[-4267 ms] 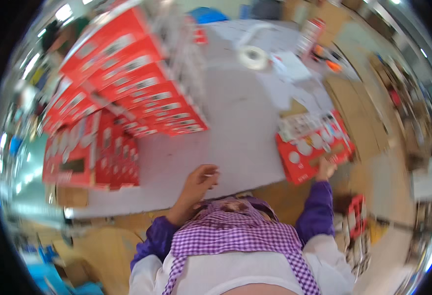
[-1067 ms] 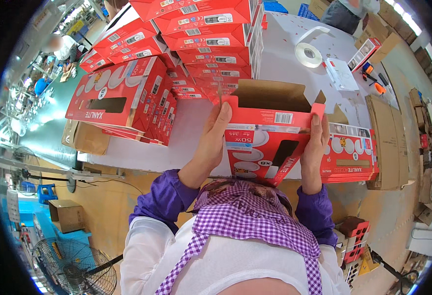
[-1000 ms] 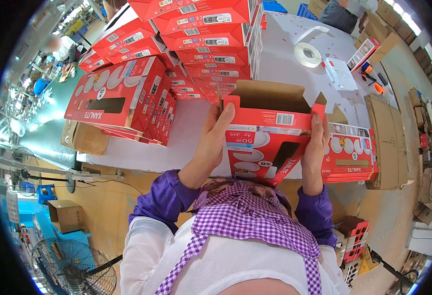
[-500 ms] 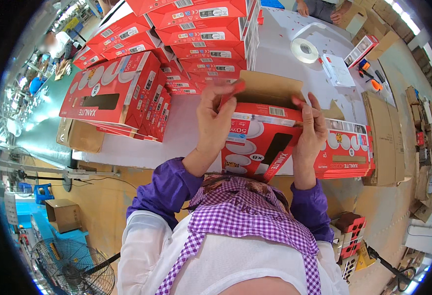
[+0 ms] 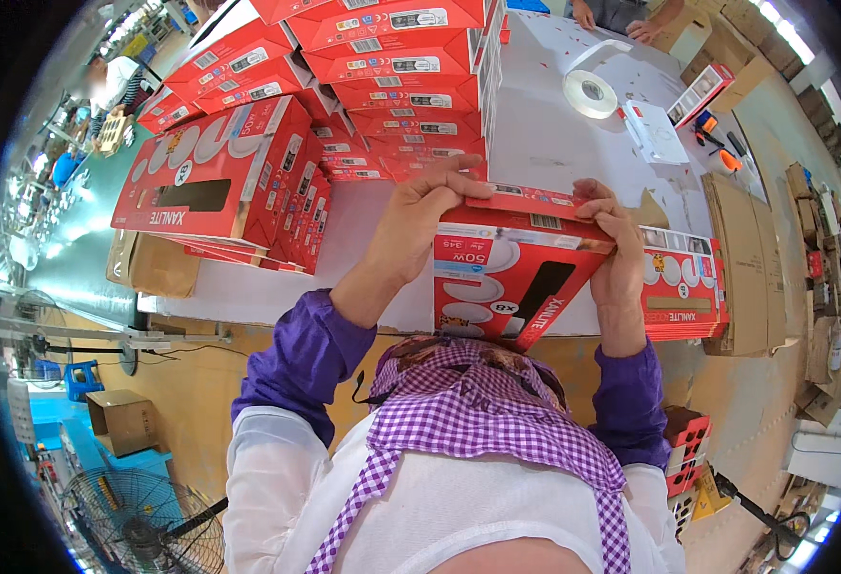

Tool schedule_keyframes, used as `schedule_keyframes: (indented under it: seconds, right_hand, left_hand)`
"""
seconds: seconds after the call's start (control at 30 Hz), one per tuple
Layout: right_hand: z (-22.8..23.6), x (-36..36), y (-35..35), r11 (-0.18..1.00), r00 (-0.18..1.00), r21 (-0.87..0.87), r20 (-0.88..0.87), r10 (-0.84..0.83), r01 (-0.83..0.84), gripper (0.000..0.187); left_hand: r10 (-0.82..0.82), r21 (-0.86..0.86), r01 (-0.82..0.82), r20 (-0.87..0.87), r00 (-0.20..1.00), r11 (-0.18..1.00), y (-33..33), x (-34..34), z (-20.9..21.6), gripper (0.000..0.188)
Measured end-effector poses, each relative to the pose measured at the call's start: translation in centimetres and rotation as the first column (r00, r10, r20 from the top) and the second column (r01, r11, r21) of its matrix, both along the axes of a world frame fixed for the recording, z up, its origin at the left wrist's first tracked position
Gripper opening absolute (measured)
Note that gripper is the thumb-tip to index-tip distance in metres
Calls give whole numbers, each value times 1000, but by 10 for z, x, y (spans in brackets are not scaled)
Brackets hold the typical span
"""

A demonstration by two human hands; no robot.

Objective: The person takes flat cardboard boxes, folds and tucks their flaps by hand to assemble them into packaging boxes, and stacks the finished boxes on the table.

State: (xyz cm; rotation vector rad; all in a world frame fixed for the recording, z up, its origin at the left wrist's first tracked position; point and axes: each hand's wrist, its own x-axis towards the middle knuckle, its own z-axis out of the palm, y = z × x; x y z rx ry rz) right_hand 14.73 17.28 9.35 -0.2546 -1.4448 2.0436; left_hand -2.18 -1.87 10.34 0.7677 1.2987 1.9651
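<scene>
At a pale worktable point(image 5: 540, 143), left hand point(image 5: 416, 212) and right hand point(image 5: 619, 244) pinch a red carton's point(image 5: 497, 284) flap point(image 5: 533, 199), likely light, stiff card best held at both ends.

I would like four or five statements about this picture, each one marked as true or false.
1. The left hand is at the top flap of a red box. True.
2. Only one hand is at this box. False: the right hand is at the flap's right end.
3. A roll of tape lies on the table. True.
4. The person wears only green. False: the apron is purple-and-white checked.
5. A fan is at the picture's lower left. True.
</scene>
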Motion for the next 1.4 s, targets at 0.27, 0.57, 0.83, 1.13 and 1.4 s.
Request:
schedule_keyframes:
  seconds: [0.27,0.57,0.83,1.13,1.4]
  right_hand:
    - [50,4,9,891,812,290,568,135,-351,38]
    - [69,4,27,714,553,372,833,25,-593,50]
    - [58,6,18,694,575,439,817,-44,-570,47]
    - [37,14,35,640,602,539,785,-147,-547,45]
    - [35,22,42,698,587,476,804,-97,-535,30]
  left_hand:
    - [-272,-556,28,-361,892,831,-2,-14,26,46]
    - [-574,-872,240,-56,817,427,13,-17,76,76]
    - [-602,-799,144,-307,737,584,18,-11,24,56]
    - [-588,-755,27,-487,645,655,41,3,9,51]
    - [-583,-794,330,-38,811,511,42,-13,23,69]
